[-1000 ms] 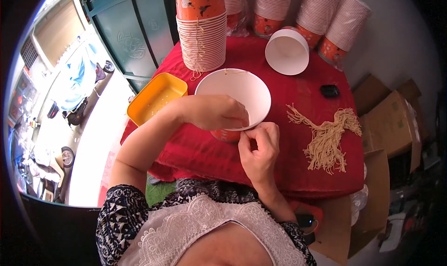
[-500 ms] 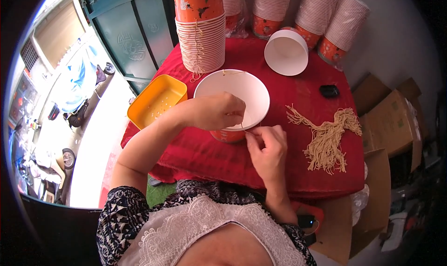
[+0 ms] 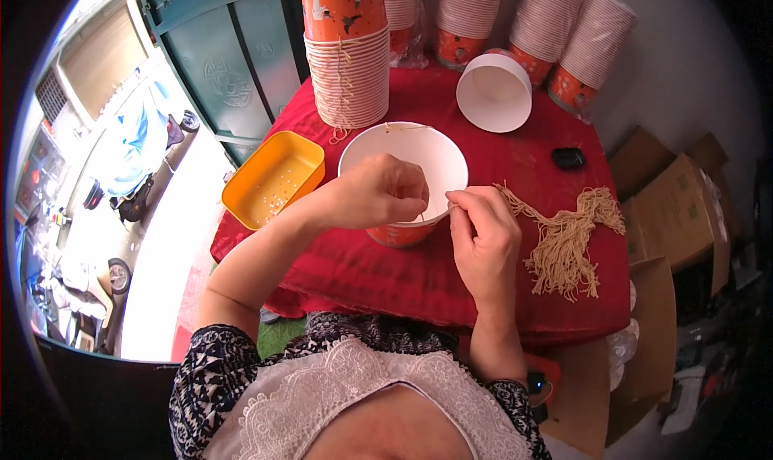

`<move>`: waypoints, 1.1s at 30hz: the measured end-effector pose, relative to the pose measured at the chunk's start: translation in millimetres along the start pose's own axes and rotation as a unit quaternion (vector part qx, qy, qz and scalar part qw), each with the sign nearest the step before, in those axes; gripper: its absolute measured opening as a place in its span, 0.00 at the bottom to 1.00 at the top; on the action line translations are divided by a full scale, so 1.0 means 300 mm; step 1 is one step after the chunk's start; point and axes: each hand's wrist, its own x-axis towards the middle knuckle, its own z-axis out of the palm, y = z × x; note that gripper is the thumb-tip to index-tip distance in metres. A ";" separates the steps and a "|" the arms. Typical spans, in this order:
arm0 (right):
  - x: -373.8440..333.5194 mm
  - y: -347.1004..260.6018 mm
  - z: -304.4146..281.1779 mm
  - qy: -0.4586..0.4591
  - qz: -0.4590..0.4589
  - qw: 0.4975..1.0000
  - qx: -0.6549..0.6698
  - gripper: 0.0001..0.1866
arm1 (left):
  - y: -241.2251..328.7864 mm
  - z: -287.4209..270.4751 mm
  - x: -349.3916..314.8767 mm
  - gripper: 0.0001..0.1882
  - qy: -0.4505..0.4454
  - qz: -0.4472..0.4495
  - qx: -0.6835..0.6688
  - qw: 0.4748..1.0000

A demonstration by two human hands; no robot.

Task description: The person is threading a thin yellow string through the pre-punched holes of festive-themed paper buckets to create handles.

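Note:
A paper bucket (image 3: 439, 166), white inside and orange outside, stands upright at the near middle of the red-covered table. My left hand (image 3: 378, 190) reaches over its near rim with the fingers closed, pinching a thin beige cord (image 3: 423, 216) at the inner wall. Outside the near right rim, my right hand (image 3: 489, 239) is closed too, thumb and forefinger pinching the cord close to the edge. Another piece of cord lies along the far rim. To the right rests a loose bundle of beige cords (image 3: 568, 239). My fingers hide part of the near rim.
Left of the bucket sits a yellow tray (image 3: 310, 148) with small pale bits. Behind it rises a tall bucket stack (image 3: 348, 78) with cords hanging down. A tipped bucket (image 3: 495, 98), a black case (image 3: 568, 158) and wrapped stacks (image 3: 600, 37) stand farther back. Cardboard boxes (image 3: 676, 210) lie right.
My right hand has moved up and to the right, from below the near rim to the right rim. My left hand has shifted slightly, still inside the bucket.

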 end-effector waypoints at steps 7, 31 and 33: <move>0.006 0.005 0.008 0.007 0.041 0.995 0.088 0.07 | -0.011 0.011 0.003 0.07 -0.018 -0.006 0.002 1.000; 0.005 0.029 0.031 0.021 0.117 0.981 0.156 0.08 | 0.009 0.014 0.027 0.04 -0.054 -0.124 -0.226 0.965; 0.025 0.030 0.014 0.041 0.075 0.990 0.112 0.08 | 0.010 0.016 0.026 0.03 -0.057 -0.124 -0.219 0.966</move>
